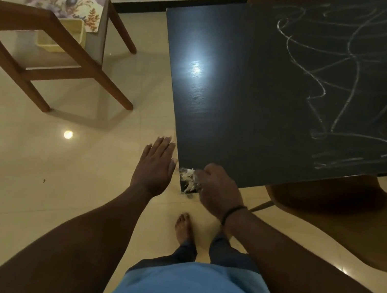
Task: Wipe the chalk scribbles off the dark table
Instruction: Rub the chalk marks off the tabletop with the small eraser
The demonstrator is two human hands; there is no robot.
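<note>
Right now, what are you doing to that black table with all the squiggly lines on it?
A person is cleaning chalk off the dark table. Their right hand grips a whitish rag at the table's near corner, and the left hand is held flat and open just off the table's edge. The left part of the top looks clean and shiny. The chalk scribbles across the right part are not yet wiped away.

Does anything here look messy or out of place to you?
Yes. White chalk scribbles loop across the far right part of the dark table. At its near corner, a small whitish pile lies beside the right hand; what it is, I cannot tell.
</note>
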